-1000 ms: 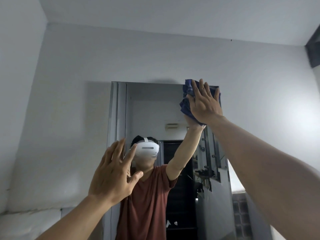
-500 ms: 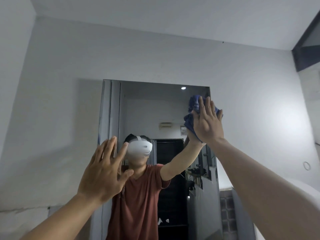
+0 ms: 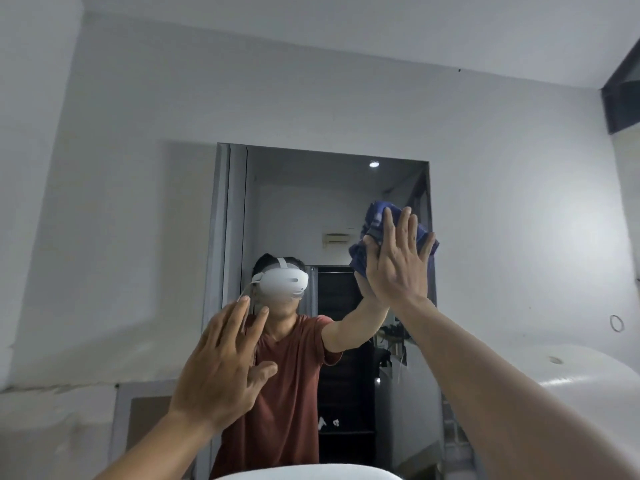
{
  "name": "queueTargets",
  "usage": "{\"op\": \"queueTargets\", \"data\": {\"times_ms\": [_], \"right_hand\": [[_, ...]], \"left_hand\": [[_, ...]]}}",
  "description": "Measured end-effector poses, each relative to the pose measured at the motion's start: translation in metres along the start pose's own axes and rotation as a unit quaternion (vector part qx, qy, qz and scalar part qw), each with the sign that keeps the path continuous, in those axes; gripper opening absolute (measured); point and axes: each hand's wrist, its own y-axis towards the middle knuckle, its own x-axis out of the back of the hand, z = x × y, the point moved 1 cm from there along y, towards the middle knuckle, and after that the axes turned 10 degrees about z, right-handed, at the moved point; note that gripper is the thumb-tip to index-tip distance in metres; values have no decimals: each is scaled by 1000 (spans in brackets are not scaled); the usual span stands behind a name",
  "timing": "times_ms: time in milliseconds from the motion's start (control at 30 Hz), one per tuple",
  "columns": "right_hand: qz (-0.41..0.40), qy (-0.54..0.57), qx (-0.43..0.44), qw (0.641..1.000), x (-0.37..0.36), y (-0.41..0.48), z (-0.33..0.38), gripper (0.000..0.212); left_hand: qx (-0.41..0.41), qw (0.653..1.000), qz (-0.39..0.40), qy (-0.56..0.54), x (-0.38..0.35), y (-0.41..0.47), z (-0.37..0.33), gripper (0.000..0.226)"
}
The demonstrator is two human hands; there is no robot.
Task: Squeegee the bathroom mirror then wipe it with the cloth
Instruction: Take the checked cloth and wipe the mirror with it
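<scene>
my right hand (image 3: 398, 261) is flat and spread, fingers together-ish and pointing up, pressing the bunched blue cloth (image 3: 374, 220) against the glass near the right edge of the mirror (image 3: 294, 202), roughly at mid-height. my left hand (image 3: 221, 368) is open too, fingers loosely fanned, holding nothing; it sits low by the mirror's left side, and i can't quite tell whether the fingertips touch the glass or just hover in front of it. no squeegee is in sight, so i judge i'm in the second step, the wipe with the cloth. the next move calls for keeping the palm's pressure even and carrying the cloth in overlapping passes over the rest of the pane, taking care not to let it slip out from under my flat hand. as for containers, a white rounded tank-like thing (image 3: 568, 372) sits at the right and a white curved rim (image 3: 311, 472) shows at the bottom edge, probably the basin; what is in either is hidden.
</scene>
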Motion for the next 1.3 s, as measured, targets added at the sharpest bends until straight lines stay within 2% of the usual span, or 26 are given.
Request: {"op": "queueTargets", "data": {"times_ms": [233, 500, 767, 933, 1300], "right_hand": [[12, 0, 57, 998, -7, -12, 62, 68], [17, 2, 130, 991, -8, -10, 113, 68], [31, -18, 220, 975, -13, -12, 161, 63], [34, -34, 255, 966, -16, -13, 180, 63], [71, -106, 441, 888, -30, -52, 171, 58]], "left_hand": [[24, 999, 18, -13, -8, -13, -5, 77], [2, 999, 33, -42, -34, -52, -6, 92], [-12, 999, 50, -6, -33, -57, -4, 92], [-18, 999, 26, -5, -31, -63, -5, 81], [4, 998, 45, -31, -41, -71, -1, 87]]}}
